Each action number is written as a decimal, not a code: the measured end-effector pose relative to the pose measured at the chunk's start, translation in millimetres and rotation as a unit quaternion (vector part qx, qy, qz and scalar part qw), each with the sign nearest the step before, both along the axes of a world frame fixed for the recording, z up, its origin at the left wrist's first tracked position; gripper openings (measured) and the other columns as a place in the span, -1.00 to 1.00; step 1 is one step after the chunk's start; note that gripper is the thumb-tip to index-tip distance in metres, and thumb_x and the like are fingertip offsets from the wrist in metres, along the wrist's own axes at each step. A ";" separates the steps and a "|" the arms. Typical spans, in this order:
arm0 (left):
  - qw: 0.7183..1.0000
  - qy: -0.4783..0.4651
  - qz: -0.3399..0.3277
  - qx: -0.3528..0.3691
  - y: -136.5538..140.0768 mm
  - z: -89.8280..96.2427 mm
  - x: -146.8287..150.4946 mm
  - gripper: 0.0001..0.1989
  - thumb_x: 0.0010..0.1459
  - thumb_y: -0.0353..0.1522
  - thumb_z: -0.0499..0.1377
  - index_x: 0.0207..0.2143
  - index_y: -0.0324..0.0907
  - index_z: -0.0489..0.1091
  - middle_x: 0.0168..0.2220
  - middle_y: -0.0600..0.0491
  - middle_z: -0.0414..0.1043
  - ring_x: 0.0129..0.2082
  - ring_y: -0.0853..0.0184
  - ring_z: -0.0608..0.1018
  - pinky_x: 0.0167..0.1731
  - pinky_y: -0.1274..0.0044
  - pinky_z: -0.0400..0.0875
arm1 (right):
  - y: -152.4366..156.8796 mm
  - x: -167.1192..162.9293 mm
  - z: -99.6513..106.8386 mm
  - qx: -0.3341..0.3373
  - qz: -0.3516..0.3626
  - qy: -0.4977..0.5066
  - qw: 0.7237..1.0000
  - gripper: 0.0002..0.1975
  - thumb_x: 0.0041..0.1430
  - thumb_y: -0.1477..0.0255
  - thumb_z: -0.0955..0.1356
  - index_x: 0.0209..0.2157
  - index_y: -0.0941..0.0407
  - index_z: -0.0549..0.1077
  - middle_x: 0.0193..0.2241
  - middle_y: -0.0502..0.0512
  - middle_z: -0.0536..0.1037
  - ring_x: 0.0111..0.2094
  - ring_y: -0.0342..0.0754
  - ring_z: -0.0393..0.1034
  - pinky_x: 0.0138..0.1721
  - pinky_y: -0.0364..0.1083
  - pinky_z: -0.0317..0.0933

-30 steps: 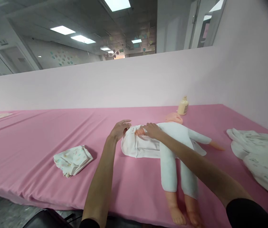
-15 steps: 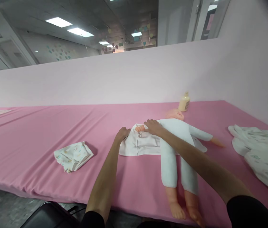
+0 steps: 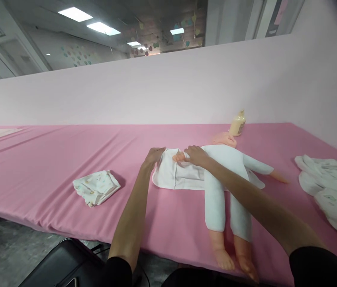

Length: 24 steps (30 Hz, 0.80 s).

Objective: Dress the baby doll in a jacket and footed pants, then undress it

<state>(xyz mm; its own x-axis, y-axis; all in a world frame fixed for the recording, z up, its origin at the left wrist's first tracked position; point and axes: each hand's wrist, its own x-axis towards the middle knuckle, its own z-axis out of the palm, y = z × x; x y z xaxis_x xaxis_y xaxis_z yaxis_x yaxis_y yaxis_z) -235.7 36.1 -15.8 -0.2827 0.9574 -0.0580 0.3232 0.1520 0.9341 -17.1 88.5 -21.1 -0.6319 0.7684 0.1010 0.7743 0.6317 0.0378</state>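
A baby doll (image 3: 224,161) with a white cloth body lies on its back, its head away from me and its feet towards me. Under its outstretched arm on my left is a white baby garment (image 3: 165,173), spread flat. My left hand (image 3: 154,156) pinches the garment's far left edge. My right hand (image 3: 196,155) is closed around the doll's arm, close to the small plastic doll hand (image 3: 179,156), which lies on the garment. Part of that arm is hidden beneath my fingers.
A folded printed cloth (image 3: 96,187) lies to the left on the pink sheet (image 3: 51,159). Pale printed cloths (image 3: 332,187) are heaped at the right. A pump bottle (image 3: 237,124) stands behind the doll's head, before the white wall (image 3: 126,95). A black chair (image 3: 63,263) is below.
My left hand has moved slightly away from me with the garment's edge. My right hand stays at the doll's arm. The camera view has tilted down a little.
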 end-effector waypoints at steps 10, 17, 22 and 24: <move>0.996 0.005 -0.015 0.087 -23.6 23.6 52.0 -0.58 0.28 -0.15 0.13 -0.53 -0.18 0.09 -0.57 0.17 0.01 -0.58 0.52 0.12 -0.58 0.61 0.00 | -3.6 -9.3 2.1 0.018 -0.062 0.025 0.998 -0.65 0.40 0.27 0.26 0.02 0.25 0.38 -0.04 0.35 0.56 0.01 0.16 0.43 -0.03 0.01 0.19; 0.985 -0.074 -0.155 0.003 -32.7 13.6 80.3 -0.67 0.12 -0.14 0.29 -0.28 -0.22 0.36 -0.44 0.10 0.36 -0.47 0.44 0.39 -0.45 0.60 0.26 | -1.6 -10.2 4.6 0.013 -0.095 0.025 0.995 -0.56 0.28 0.48 0.31 0.15 0.29 0.21 -0.05 0.40 0.55 -0.01 0.16 0.46 -0.08 -0.01 0.18; 0.981 0.003 -0.196 0.011 -26.9 -4.4 79.0 -0.70 0.14 -0.14 0.24 -0.33 -0.21 0.34 -0.42 0.11 0.30 -0.44 0.45 0.33 -0.45 0.59 0.19 | 2.9 1.0 9.2 0.001 -0.083 -0.004 0.997 -0.56 0.26 0.50 0.29 0.15 0.26 0.24 0.01 0.41 0.52 0.10 0.22 0.37 0.06 0.07 0.11; 0.981 0.017 -0.192 -0.001 -23.2 -9.2 74.0 -0.69 0.16 -0.12 0.21 -0.33 -0.20 0.34 -0.41 0.10 0.31 -0.43 0.44 0.33 -0.44 0.58 0.18 | 7.5 6.5 10.1 -0.019 -0.073 -0.024 0.997 -0.55 0.24 0.38 0.34 0.13 0.22 0.30 0.04 0.39 0.50 0.12 0.25 0.35 0.09 0.11 0.10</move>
